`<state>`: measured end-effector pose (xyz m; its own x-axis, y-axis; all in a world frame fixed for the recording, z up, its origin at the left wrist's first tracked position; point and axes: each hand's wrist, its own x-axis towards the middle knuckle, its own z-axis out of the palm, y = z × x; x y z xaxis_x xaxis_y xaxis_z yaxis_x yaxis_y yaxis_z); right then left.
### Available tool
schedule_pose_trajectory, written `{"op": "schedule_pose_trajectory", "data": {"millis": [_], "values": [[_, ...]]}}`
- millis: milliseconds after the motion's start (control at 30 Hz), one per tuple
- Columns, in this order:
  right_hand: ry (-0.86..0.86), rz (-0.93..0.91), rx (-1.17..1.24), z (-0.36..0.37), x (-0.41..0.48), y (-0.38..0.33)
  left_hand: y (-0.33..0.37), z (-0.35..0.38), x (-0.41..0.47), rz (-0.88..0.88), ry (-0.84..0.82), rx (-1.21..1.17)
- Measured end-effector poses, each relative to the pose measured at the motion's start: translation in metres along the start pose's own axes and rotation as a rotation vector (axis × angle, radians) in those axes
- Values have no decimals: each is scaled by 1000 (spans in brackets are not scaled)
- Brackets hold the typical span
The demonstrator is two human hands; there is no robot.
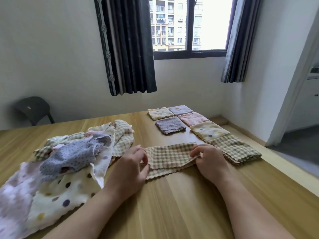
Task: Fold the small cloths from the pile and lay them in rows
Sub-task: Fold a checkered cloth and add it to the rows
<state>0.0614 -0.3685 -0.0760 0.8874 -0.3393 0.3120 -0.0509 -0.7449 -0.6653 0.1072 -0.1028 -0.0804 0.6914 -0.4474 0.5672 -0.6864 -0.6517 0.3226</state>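
A beige checked cloth, folded into a long strip, lies across the wooden table between my hands. My left hand pinches its left end. My right hand grips its right end with curled fingers. To the left sprawls the pile of unfolded cloths, dotted cream, grey and pink. Several folded squares lie in two rows at the back right: a folded checked cloth nearest, then a cream dotted one, a pink one and a grey one.
The table's right edge runs close past the folded checked cloth, with floor beyond it. A dark chair stands by the wall at the far left. A window with dark curtains is behind the table.
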Motion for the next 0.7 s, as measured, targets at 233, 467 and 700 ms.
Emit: {"op": "schedule_pose_trajectory", "data": {"millis": [233, 467, 700], "values": [[117, 8, 62, 6, 5, 4, 12, 5, -15, 38, 14, -26], [265, 147, 269, 2, 11, -5, 0, -1, -10, 3, 130, -42], [217, 192, 342, 5, 16, -1, 5, 0, -12, 10, 90, -45]]}}
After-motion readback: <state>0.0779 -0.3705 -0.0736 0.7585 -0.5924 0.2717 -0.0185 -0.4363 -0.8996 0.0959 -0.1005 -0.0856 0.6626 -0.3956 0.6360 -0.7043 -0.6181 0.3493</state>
